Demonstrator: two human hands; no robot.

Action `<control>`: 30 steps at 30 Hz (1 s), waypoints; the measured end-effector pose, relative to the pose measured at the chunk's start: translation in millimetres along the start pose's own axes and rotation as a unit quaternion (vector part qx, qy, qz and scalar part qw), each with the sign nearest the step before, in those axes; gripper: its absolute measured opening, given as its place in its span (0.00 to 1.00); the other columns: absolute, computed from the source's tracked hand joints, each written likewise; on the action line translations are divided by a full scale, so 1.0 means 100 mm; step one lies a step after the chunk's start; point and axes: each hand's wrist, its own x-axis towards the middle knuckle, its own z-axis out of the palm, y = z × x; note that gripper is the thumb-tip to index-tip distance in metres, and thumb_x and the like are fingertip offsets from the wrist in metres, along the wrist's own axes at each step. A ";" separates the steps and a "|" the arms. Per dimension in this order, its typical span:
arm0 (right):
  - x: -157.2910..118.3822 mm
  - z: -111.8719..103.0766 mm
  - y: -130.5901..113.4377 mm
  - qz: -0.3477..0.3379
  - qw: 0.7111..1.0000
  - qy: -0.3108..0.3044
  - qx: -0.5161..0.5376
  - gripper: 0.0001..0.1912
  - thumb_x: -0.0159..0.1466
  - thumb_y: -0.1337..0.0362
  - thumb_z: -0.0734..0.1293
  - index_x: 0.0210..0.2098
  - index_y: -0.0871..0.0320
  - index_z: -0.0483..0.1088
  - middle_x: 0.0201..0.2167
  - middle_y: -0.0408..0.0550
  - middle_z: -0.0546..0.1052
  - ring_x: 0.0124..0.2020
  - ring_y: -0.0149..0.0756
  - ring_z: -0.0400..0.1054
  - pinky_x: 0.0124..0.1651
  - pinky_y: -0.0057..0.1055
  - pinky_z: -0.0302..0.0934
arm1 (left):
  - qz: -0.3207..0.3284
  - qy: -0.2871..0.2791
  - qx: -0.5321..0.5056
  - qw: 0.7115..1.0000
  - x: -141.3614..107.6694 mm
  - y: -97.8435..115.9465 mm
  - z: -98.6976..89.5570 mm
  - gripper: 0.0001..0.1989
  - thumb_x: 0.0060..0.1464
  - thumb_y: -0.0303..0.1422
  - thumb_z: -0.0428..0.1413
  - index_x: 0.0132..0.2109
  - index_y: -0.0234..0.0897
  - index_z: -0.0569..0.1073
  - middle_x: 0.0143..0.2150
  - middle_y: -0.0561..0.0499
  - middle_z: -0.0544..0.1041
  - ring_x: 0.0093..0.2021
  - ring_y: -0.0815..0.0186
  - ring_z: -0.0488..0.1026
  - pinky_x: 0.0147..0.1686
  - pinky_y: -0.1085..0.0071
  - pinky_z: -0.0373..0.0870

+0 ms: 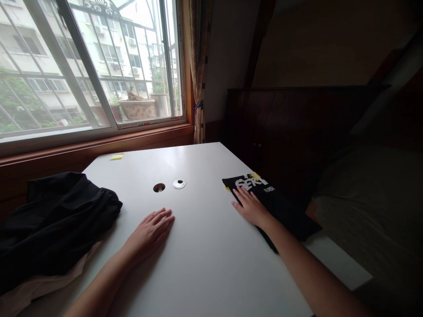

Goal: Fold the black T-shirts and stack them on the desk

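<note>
My right hand lies with spread fingers on a folded black T-shirt with white lettering and yellow marks, at the right side of the white table. Part of the shirt is covered by my hand and forearm. On the bare tabletop left of centre, my left hand rests palm down, fingers stretched out, holding nothing. Farther left a crumpled heap of black cloth sits over a pale pinkish cloth; the two overlap at the table's left edge.
A round hole and a metal ring are in the tabletop. A yellow sticky note lies near the far left corner. Beyond stand a barred window, a tied curtain and a dark wooden cabinet.
</note>
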 end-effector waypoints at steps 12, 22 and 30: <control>0.08 0.13 0.15 -0.002 0.999 0.025 0.033 0.34 0.72 0.45 0.48 0.71 0.54 0.52 0.73 0.49 0.53 0.73 0.45 0.44 0.72 0.53 0.41 | -0.033 0.030 0.074 0.996 0.02 0.11 -0.22 0.20 0.68 0.32 0.46 0.63 0.44 0.69 0.67 0.47 0.69 0.66 0.53 0.64 0.63 0.52 0.64; 0.07 0.13 0.15 -0.016 0.999 0.040 0.018 0.32 0.72 0.46 0.50 0.69 0.54 0.57 0.72 0.50 0.55 0.73 0.46 0.46 0.72 0.52 0.44 | -0.353 0.178 0.295 0.870 -0.53 -0.47 -0.95 0.27 0.63 0.36 0.51 0.67 0.33 0.63 0.66 0.35 0.66 0.67 0.40 0.56 0.61 0.44 0.60; 0.08 0.14 0.17 -0.020 0.999 0.043 0.006 0.31 0.71 0.48 0.53 0.69 0.53 0.58 0.72 0.50 0.56 0.72 0.48 0.48 0.71 0.52 0.45 | -0.378 0.109 0.275 0.877 -0.58 -0.63 -0.91 0.16 0.66 0.35 0.46 0.49 0.37 0.77 0.46 0.42 0.76 0.45 0.52 0.73 0.37 0.63 0.70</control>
